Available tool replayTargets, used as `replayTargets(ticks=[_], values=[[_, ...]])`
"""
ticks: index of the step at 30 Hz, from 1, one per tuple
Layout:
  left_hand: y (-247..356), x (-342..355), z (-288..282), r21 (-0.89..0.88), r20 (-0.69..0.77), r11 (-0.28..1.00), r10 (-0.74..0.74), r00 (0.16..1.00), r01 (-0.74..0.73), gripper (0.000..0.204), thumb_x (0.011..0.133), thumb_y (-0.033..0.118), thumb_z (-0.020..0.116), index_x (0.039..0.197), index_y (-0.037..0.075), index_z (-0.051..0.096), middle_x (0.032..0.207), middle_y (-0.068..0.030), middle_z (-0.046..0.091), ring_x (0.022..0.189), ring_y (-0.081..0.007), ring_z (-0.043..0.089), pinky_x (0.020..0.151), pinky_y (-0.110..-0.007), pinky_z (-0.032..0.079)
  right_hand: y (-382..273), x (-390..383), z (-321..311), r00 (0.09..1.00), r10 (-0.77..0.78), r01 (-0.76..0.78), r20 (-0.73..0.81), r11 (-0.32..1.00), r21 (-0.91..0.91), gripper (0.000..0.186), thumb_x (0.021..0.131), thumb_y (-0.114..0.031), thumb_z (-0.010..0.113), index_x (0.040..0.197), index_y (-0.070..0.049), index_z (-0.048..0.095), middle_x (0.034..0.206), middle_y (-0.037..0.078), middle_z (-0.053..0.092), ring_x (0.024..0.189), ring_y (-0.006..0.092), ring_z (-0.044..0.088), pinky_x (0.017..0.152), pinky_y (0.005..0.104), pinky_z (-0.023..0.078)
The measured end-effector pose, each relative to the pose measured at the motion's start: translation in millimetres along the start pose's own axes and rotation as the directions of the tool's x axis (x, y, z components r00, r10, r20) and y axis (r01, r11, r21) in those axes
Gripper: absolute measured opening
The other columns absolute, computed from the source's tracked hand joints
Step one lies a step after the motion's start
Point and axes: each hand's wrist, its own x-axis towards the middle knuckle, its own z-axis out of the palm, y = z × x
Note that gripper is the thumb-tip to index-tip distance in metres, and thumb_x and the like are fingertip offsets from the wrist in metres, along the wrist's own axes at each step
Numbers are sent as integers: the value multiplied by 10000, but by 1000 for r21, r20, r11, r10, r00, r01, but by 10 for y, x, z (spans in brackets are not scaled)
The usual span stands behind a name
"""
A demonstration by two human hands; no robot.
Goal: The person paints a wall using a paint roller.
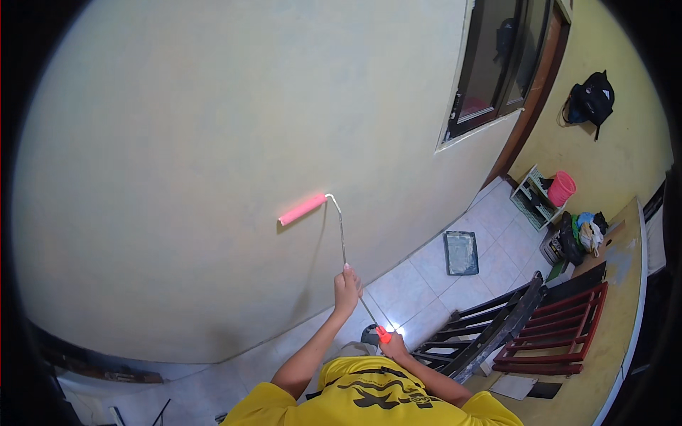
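Observation:
A paint roller with a pink sleeve (303, 210) rests against, or very close to, the pale wall (170, 156). Its long metal rod runs down from the roller toward me. My left hand (347, 290) is closed around the middle of that rod. Lower down, my right hand (395, 347) grips the orange handle (384, 334) at the rod's end. The roller tilts, its left end lower than its right. A thin shadow of the rod falls on the wall.
A dark paint tray (461, 253) with pale paint lies on the tiled floor. Black wooden slats (490, 319) and a red rack (558, 330) lean at the right. Beyond stand a shelf (534, 199) with a pink bucket (561, 188), and a window (494, 67).

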Motion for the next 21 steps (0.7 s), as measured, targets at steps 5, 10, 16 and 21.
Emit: replayTargets(ticks=[5, 10, 16, 21], values=[[10, -51, -108, -10, -16, 999, 30, 999, -30, 517, 1001, 460, 305, 609, 124, 285, 487, 43, 251, 381, -72, 281, 359, -252, 267, 61, 50, 125, 998, 20, -21, 60, 1000, 22, 270, 751, -230, 618, 756, 39, 642, 754, 285, 614, 771, 425, 628, 652, 453, 489], [-29, -123, -283, -54, -36, 998, 14, 999, -16, 514, 1001, 455, 316, 611, 121, 284, 504, 41, 268, 391, -68, 291, 358, -250, 269, 16, 16, 210, 996, -59, 61, 71, 998, -29, 255, 747, -220, 629, 764, 34, 637, 751, 273, 620, 773, 424, 628, 658, 451, 494], [37, -184, -366, -23, -37, 1000, 13, 999, -14, 511, 1001, 460, 313, 619, 122, 275, 519, 41, 249, 407, -74, 268, 374, -254, 249, -41, -22, 316, 990, -121, 122, 69, 992, -13, 313, 722, -252, 671, 738, 57, 618, 697, 256, 623, 712, 390, 646, 630, 440, 489], [63, -238, -498, 18, -40, 1000, -5, 999, 6, 510, 1003, 463, 294, 625, 122, 268, 518, 41, 225, 413, -81, 243, 391, -261, 232, -54, -6, 439, 980, -145, 152, 137, 988, -41, 315, 699, -250, 694, 747, 51, 616, 712, 251, 626, 715, 389, 646, 625, 435, 490]])
